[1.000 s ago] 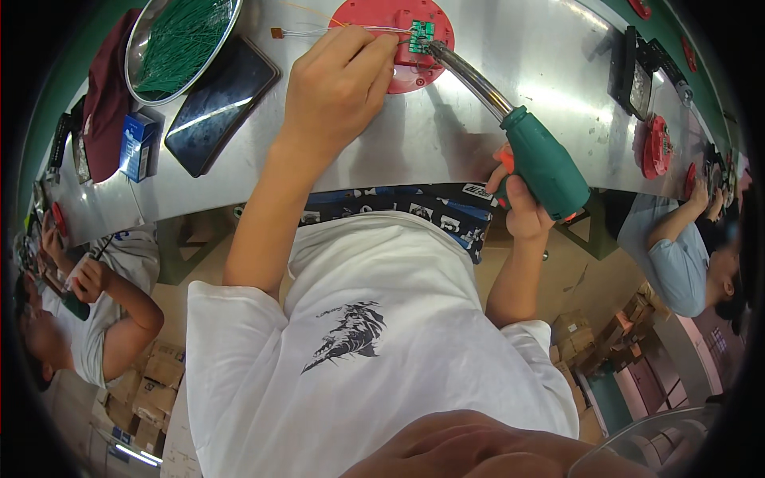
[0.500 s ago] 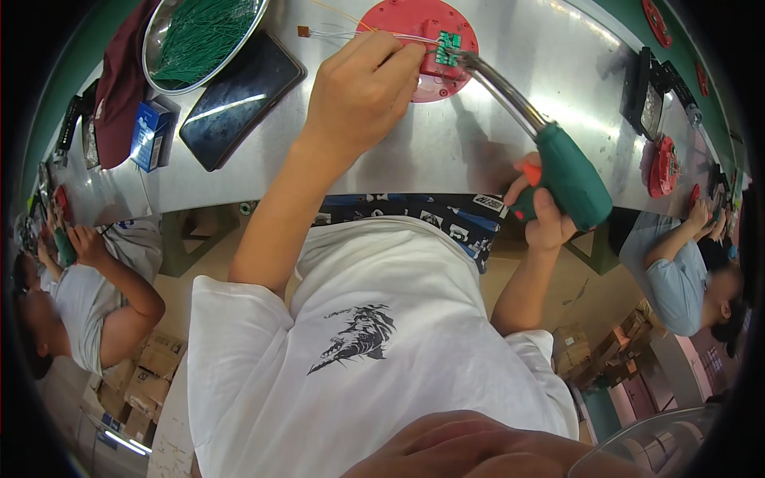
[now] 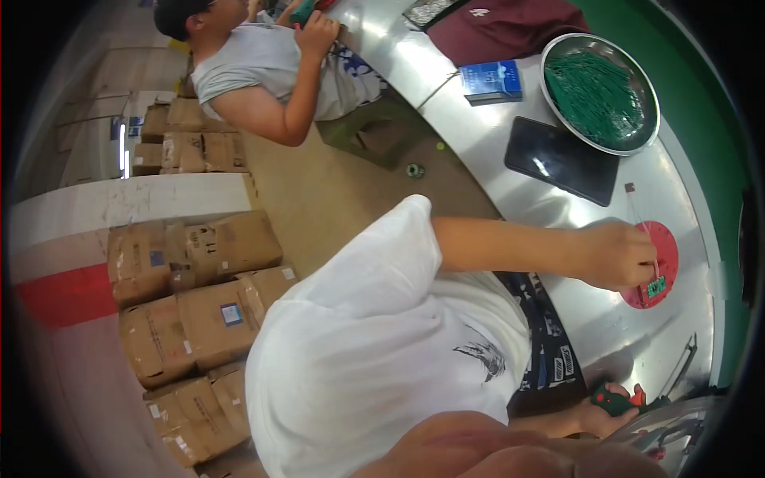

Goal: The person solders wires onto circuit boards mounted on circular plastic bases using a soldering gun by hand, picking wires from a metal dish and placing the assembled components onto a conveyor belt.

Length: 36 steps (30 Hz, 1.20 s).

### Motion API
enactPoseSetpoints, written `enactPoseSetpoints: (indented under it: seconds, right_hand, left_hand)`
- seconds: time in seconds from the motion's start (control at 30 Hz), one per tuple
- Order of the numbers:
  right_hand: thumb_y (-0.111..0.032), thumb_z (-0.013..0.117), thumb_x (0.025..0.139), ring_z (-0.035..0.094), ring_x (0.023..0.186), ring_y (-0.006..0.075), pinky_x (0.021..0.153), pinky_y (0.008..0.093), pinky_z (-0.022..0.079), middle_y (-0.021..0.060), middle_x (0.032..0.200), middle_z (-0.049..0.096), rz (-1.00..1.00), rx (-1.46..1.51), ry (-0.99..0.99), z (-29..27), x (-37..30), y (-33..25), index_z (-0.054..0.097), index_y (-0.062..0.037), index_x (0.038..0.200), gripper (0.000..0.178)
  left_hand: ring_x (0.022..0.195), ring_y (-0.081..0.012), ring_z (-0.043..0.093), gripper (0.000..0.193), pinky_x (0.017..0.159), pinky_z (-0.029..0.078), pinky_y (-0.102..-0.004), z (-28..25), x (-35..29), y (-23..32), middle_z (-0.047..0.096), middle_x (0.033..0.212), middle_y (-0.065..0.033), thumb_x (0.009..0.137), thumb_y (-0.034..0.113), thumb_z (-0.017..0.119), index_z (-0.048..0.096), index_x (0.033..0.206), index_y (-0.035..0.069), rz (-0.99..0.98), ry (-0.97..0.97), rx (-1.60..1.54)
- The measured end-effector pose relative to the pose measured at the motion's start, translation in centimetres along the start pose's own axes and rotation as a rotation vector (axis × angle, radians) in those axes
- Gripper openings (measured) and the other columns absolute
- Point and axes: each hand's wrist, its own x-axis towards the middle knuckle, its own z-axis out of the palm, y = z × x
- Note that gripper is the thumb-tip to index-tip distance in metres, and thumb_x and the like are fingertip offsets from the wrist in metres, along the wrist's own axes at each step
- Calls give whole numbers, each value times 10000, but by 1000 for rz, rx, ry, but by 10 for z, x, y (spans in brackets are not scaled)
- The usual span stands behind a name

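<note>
My left hand [image 3: 615, 256] lies over a red round housing [image 3: 668, 253] on the metal table. Its fingers are pinched around thin white wires [image 3: 639, 212], which run from a small green circuit board [image 3: 656, 287] on the housing to a small brownish end piece [image 3: 630, 188]. My right hand [image 3: 596, 420] grips a green pistol-shaped soldering gun [image 3: 612, 402] with an orange trigger. The gun's long metal shaft points away over the table, apart from the board. Glasses at the lower edge partly cover the gun.
A dark phone [image 3: 562, 162] lies beside a metal bowl [image 3: 656, 119] of green wires. Near them are a blue box [image 3: 491, 80] and a maroon cloth item [image 3: 506, 30]. A co-worker [image 3: 267, 84] sits farther along the table. Cardboard boxes [image 3: 231, 311] are stacked behind.
The view has swung to the left, bringing in the co-worker and box stacks. The soldering gun's tip has drawn away from the circuit board. My left hand stays at the wires.
</note>
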Motion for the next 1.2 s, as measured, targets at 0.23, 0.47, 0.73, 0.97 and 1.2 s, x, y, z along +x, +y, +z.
enactPoseSetpoints:
  seconds: [0.23, 0.47, 0.73, 0.97, 1.2]
  right_hand:
    - [-217, 496, 1002, 535, 529, 197, 492, 310, 448, 240, 1094, 614, 51, -15, 28, 10, -2, -1, 539, 134, 1120, 373]
    - [-275, 473, 1017, 511, 480, 194, 488, 299, 443, 192, 792, 609, 28, 29, 47, 5, -1, -5, 554, 144, 1108, 436]
    - [-296, 495, 1023, 526, 448, 185, 424, 310, 463, 133, 860, 633, -20, 144, 115, 30, -8, -8, 586, 54, 1031, 362]
    - [-306, 528, 1008, 526, 475, 195, 453, 315, 462, 166, 957, 625, -52, 162, 108, 15, -9, -8, 564, 58, 1058, 369]
    - [-289, 517, 1010, 535, 486, 195, 444, 301, 460, 161, 981, 633, -10, 159, 91, 15, -6, -4, 561, 52, 1074, 349]
  left_hand:
    - [732, -212, 596, 107, 570, 532, -337, 3, -10, -6, 546, 773, -62, 721, 100, 667, 611, 793, 45, -5, 31, 44]
    - [728, -215, 625, 139, 595, 546, -325, 1, -4, 1, 565, 794, -59, 744, 115, 668, 631, 849, 31, -42, -11, -7]
    - [779, -207, 656, 97, 632, 555, -343, 4, -14, -10, 622, 789, -29, 785, 156, 651, 663, 834, 73, -70, -68, 27]
    - [736, -239, 649, 108, 599, 542, -351, 3, -11, -1, 612, 831, -61, 763, 120, 668, 642, 846, 56, -7, 46, 42]
    - [738, -250, 663, 93, 604, 545, -373, -1, -19, 6, 643, 798, -60, 765, 136, 663, 675, 837, 79, -104, 63, 176]
